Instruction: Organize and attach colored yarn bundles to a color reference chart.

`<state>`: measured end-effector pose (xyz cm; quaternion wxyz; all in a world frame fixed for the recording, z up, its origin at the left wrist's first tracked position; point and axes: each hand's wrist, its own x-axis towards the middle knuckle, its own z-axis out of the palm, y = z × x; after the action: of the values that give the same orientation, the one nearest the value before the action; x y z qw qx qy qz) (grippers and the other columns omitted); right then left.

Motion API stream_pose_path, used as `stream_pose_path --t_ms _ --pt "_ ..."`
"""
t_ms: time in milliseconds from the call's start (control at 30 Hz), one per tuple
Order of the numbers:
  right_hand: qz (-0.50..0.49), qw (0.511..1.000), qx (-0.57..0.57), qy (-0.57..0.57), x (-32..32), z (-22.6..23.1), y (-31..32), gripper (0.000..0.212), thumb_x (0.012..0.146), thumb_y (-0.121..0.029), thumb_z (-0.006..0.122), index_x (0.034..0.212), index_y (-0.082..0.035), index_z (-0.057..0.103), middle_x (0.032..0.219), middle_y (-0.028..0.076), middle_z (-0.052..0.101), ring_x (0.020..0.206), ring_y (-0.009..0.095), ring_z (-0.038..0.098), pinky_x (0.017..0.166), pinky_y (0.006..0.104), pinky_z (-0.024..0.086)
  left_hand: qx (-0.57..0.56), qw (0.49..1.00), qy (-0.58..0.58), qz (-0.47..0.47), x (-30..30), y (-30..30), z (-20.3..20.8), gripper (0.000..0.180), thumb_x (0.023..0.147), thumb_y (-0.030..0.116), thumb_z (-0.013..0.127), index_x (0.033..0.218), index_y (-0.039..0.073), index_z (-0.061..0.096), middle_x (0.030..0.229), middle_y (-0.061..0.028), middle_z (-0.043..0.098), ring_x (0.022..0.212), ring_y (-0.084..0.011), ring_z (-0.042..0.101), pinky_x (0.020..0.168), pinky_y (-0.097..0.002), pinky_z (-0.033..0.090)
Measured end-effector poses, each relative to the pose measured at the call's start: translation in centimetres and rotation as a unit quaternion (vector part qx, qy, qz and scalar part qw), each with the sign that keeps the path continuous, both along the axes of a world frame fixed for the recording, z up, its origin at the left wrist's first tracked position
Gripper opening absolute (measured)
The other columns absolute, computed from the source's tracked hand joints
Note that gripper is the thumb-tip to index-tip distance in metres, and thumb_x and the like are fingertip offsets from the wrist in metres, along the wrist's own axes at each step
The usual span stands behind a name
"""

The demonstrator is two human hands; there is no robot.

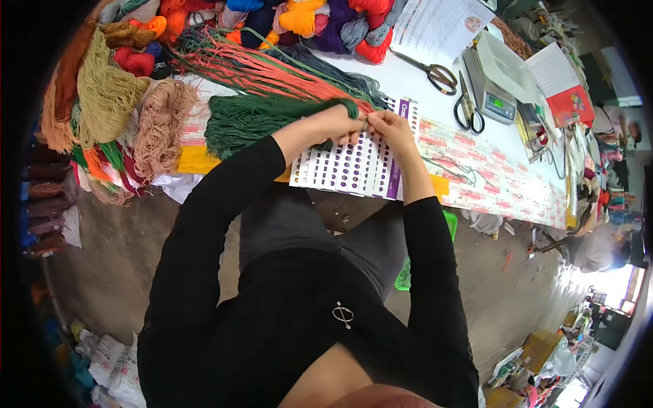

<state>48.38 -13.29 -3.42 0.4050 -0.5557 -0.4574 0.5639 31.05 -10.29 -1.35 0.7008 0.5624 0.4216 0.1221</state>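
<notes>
My left hand (335, 125) is closed round the looped end of a dark green hank of thread (248, 126), whose loose strands spread leftward over the table. Fingertips pinched, my right hand (396, 134) meets the left one; what lies between them is too small to make out. Beneath both hands is a white and purple card (340, 170) with rows of punched holes. Just beyond them, coral-red strands (299, 78) stretch across the table, mixed with dark green ones.
Hanks of many colours (299, 17) are piled at the back and left. Large black-handled scissors (439, 76) and a smaller pair (469, 112) lie at the right, beside a digital scale (495, 95). Cut thread ends (456, 168) lie on the patterned table cover (503, 183).
</notes>
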Motion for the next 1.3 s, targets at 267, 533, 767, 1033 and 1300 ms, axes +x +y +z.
stream_pose_path --t_ms 267,533,767,1033,1300 --pt "0.013 0.981 0.04 -0.191 -0.6 -1.0 0.0 0.026 0.09 -0.026 0.047 0.085 -0.005 0.059 0.068 0.001 0.062 0.057 0.01 0.056 0.058 0.0244 0.044 -0.177 0.892 -0.285 0.303 -15.2 8.9 2.6 0.016 0.076 0.001 0.053 0.091 -0.006 0.056 0.066 -0.0013 0.05 0.05 -0.0057 0.041 0.041 -0.0164 0.03" --pt "-0.045 0.998 0.051 -0.008 -0.1 -1.5 -0.3 0.018 0.09 -0.015 0.048 0.086 -0.001 0.06 0.067 0.001 0.06 0.053 0.007 0.05 0.052 0.0213 0.042 0.102 0.903 -0.063 0.413 -17.9 4.2 5.4 0.026 0.083 0.025 0.06 0.103 0.01 0.065 0.095 -0.0051 0.062 0.067 -0.0111 0.055 0.06 -0.023 0.042" --pt "0.015 0.991 0.115 0.072 -7.9 6.0 -5.0 0.012 0.088 -0.011 0.056 0.089 0.001 0.058 0.07 0.001 0.057 0.059 0.007 0.053 0.056 0.0198 0.043 -0.081 0.94 -0.298 0.145 -4.4 -5.0 5.2 0.038 0.094 0.035 0.043 0.112 0.005 0.059 0.102 -0.0023 0.058 0.086 -0.008 0.053 0.065 -0.0236 0.043" --pt "-0.016 0.985 0.081 0.152 -6.6 6.5 -5.8 0.012 0.091 -0.016 0.053 0.093 -0.004 0.054 0.08 0.0 0.058 0.062 0.006 0.052 0.058 0.0178 0.037 -0.144 0.909 -0.366 0.135 -3.2 -4.7 6.4 0.045 0.097 0.035 0.033 0.12 -0.001 0.049 0.108 -0.0069 0.055 0.091 -0.0121 0.054 0.066 -0.0258 0.047" --pt "-0.029 0.987 0.121 0.106 -6.9 7.1 -6.3 0.013 0.09 -0.014 0.054 0.09 -0.001 0.054 0.071 0.0 0.053 0.06 0.006 0.048 0.054 0.0196 0.039 -0.1 0.927 -0.324 0.16 -2.6 -6.0 7.1 0.041 0.097 0.032 0.037 0.117 0.001 0.053 0.109 -0.0046 0.056 0.095 -0.0115 0.054 0.075 -0.0268 0.046"
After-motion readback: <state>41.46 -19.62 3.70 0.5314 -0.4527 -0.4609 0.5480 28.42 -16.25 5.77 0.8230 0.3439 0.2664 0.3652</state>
